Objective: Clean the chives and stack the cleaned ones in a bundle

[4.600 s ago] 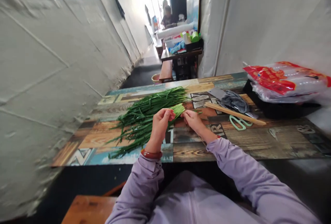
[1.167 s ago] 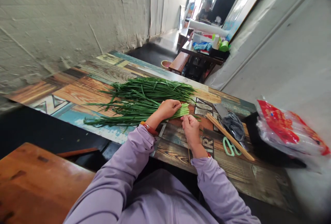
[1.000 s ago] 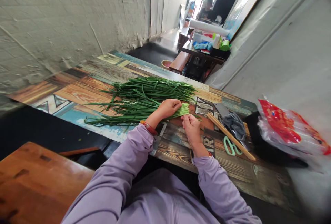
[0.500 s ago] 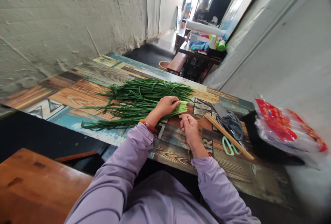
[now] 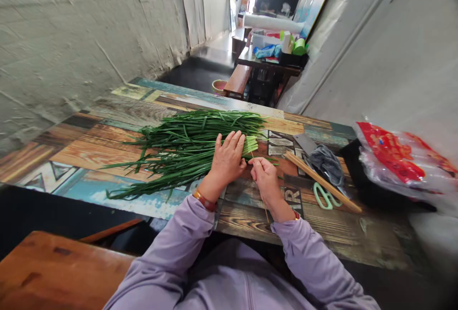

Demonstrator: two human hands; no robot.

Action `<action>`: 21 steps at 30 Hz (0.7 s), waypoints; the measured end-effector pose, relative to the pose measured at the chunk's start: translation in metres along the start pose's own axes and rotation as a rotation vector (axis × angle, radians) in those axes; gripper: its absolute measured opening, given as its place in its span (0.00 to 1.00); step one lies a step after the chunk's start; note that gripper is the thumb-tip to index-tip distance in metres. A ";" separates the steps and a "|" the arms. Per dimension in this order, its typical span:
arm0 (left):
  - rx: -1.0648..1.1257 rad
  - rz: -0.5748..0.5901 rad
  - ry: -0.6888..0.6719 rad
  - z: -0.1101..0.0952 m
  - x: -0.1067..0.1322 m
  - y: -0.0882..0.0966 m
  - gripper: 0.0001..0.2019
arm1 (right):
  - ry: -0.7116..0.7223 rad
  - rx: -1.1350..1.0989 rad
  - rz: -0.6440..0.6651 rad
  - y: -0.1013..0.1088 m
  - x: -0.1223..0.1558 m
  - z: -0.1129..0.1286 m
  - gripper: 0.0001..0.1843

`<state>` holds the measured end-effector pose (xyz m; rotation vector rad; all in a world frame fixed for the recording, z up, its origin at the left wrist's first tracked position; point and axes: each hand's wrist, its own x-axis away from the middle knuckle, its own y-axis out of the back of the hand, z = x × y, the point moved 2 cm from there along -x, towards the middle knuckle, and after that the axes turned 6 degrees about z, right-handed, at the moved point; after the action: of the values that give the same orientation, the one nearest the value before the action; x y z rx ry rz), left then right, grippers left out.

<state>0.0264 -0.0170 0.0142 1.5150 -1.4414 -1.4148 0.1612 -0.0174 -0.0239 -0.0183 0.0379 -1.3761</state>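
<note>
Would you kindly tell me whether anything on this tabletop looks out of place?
One small thing: a stray green stem pokes out beside the right hand, beyond the neat pale ends of the gathered stalks. Otherwise, I see nothing spilled or damaged.

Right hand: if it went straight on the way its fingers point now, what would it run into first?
The right hand would probably meet the pale chive stem ends first, though the left hand lies almost as close and depth is unclear.
</note>
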 end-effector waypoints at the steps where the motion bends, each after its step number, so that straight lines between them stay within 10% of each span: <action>1: -0.023 0.009 0.025 -0.001 -0.001 -0.002 0.33 | -0.005 -0.004 0.001 0.000 0.000 0.000 0.19; 21: -0.186 0.051 0.072 -0.009 -0.004 -0.016 0.21 | -0.067 -0.064 -0.028 0.001 -0.008 -0.006 0.23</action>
<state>0.0406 -0.0118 0.0030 1.3887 -1.2598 -1.4072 0.1604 -0.0088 -0.0301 -0.1192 0.0259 -1.4015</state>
